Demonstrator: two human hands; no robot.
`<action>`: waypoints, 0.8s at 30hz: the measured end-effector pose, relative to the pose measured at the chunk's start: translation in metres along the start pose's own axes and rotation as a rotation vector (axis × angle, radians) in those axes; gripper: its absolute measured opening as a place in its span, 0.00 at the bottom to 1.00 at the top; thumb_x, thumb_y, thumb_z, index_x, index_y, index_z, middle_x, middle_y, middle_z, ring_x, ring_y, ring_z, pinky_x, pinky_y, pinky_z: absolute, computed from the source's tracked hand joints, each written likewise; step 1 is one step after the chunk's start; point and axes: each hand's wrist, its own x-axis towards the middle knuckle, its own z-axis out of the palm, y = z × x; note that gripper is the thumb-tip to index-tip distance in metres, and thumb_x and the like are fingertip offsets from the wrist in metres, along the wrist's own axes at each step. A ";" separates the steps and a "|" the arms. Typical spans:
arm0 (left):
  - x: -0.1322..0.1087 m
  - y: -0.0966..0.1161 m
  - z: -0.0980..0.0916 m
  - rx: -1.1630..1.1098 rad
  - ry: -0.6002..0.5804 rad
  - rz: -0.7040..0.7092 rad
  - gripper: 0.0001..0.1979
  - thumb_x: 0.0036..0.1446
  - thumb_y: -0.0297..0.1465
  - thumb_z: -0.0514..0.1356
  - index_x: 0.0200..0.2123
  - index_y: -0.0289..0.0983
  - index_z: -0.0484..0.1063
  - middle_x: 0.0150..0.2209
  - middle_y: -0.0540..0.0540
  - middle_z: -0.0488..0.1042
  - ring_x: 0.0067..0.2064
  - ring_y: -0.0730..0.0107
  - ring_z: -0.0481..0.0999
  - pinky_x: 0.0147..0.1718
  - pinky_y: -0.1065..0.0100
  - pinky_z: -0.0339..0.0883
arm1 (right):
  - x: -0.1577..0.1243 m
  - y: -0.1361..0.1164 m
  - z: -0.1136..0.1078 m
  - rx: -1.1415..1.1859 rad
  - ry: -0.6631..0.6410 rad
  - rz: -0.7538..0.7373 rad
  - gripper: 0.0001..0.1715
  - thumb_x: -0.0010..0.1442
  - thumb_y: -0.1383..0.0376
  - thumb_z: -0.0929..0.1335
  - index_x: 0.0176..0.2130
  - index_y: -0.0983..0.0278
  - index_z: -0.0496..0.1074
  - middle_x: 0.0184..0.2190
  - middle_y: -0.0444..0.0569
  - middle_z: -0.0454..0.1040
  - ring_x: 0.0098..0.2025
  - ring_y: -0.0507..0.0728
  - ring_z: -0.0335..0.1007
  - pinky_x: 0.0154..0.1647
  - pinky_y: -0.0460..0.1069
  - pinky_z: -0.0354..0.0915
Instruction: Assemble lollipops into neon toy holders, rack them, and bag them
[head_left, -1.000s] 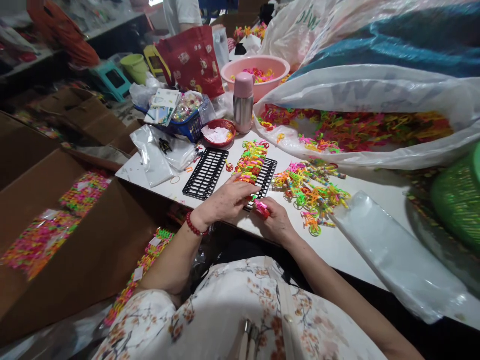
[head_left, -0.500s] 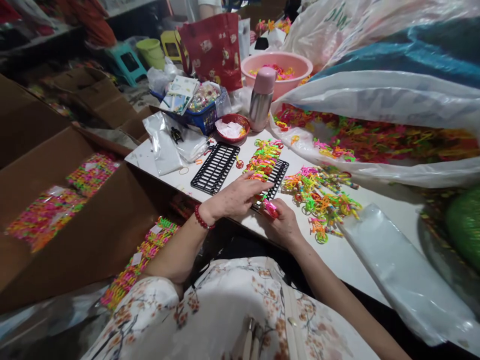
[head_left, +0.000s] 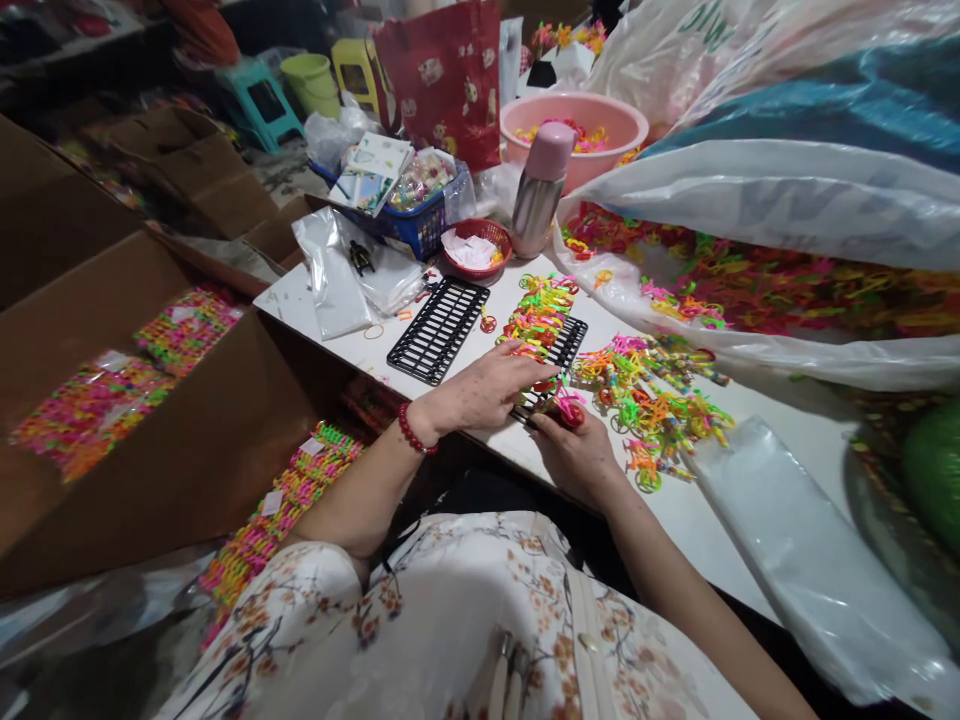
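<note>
My left hand (head_left: 484, 390) lies with its fingers stretched flat across the near end of a black slotted tray (head_left: 559, 350), which is partly filled with small neon plastic toys (head_left: 538, 315). My right hand (head_left: 574, 450) sits just below that tray's corner, its fingers pinched on a small pink plastic toy (head_left: 570, 408). A loose pile of the same bright toys (head_left: 652, 400) lies right beside my right hand. A second black slotted tray (head_left: 439, 328) stands bare to the left.
A big white sack (head_left: 750, 260) of toys gapes open at the right, with clear plastic bags (head_left: 795, 540) in front of it. At the back stand a pink-capped flask (head_left: 540, 190), pink basin (head_left: 574, 135), red basket (head_left: 476, 250) and blue basket (head_left: 412, 215). Cardboard boxes (head_left: 150, 400) sit left.
The view has swung left and down. My right hand has carried the pink toy slightly closer to the tray's near corner; my left hand stays flat on the tray.
</note>
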 end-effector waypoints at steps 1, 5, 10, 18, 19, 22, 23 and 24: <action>0.000 0.000 0.000 0.000 -0.001 -0.001 0.28 0.56 0.18 0.53 0.61 0.36 0.62 0.57 0.41 0.73 0.58 0.64 0.71 0.67 0.52 0.51 | 0.000 0.001 -0.001 0.004 0.002 0.026 0.15 0.57 0.55 0.71 0.36 0.64 0.75 0.34 0.51 0.77 0.35 0.57 0.70 0.38 0.51 0.67; 0.001 0.001 0.000 -0.011 -0.005 -0.013 0.28 0.57 0.19 0.53 0.61 0.37 0.62 0.55 0.42 0.74 0.57 0.64 0.72 0.66 0.51 0.52 | 0.000 -0.001 -0.005 0.016 -0.024 0.084 0.15 0.56 0.55 0.72 0.36 0.64 0.74 0.32 0.50 0.77 0.34 0.57 0.70 0.37 0.51 0.67; 0.000 0.001 -0.001 -0.017 -0.005 -0.014 0.28 0.57 0.20 0.53 0.61 0.38 0.62 0.56 0.42 0.73 0.58 0.63 0.71 0.66 0.51 0.52 | -0.001 -0.007 -0.005 -0.137 -0.009 -0.038 0.11 0.56 0.57 0.71 0.35 0.63 0.75 0.32 0.48 0.75 0.34 0.57 0.69 0.38 0.51 0.66; 0.001 0.007 -0.004 -0.009 0.004 -0.013 0.22 0.63 0.25 0.53 0.59 0.41 0.66 0.53 0.44 0.76 0.56 0.64 0.73 0.65 0.50 0.52 | -0.003 -0.014 -0.001 -0.315 -0.101 -0.271 0.05 0.57 0.67 0.66 0.30 0.61 0.73 0.30 0.48 0.69 0.31 0.55 0.67 0.34 0.49 0.64; 0.001 0.006 -0.004 -0.004 0.011 -0.018 0.21 0.62 0.24 0.54 0.58 0.41 0.67 0.52 0.44 0.76 0.56 0.64 0.73 0.65 0.50 0.52 | -0.002 -0.014 -0.001 -0.306 -0.094 -0.271 0.06 0.57 0.68 0.66 0.31 0.61 0.73 0.31 0.48 0.69 0.32 0.55 0.66 0.34 0.49 0.63; 0.001 0.006 -0.004 -0.003 0.017 -0.024 0.22 0.61 0.24 0.54 0.57 0.40 0.68 0.53 0.43 0.76 0.57 0.64 0.73 0.66 0.48 0.51 | -0.001 -0.014 -0.002 -0.281 -0.075 -0.251 0.07 0.57 0.70 0.65 0.31 0.61 0.73 0.30 0.46 0.69 0.32 0.54 0.66 0.33 0.48 0.62; 0.001 0.006 -0.006 -0.011 0.019 -0.024 0.23 0.60 0.23 0.55 0.58 0.40 0.67 0.54 0.43 0.75 0.58 0.63 0.71 0.66 0.48 0.50 | 0.000 -0.013 -0.002 -0.272 -0.073 -0.243 0.06 0.57 0.70 0.66 0.31 0.62 0.73 0.30 0.46 0.69 0.31 0.54 0.66 0.32 0.48 0.62; 0.000 0.007 -0.008 -0.023 0.023 -0.025 0.24 0.59 0.23 0.55 0.58 0.41 0.67 0.56 0.43 0.73 0.61 0.62 0.69 0.66 0.48 0.50 | 0.000 -0.013 -0.003 -0.266 -0.076 -0.236 0.06 0.56 0.69 0.66 0.30 0.62 0.73 0.30 0.45 0.69 0.31 0.54 0.66 0.32 0.47 0.61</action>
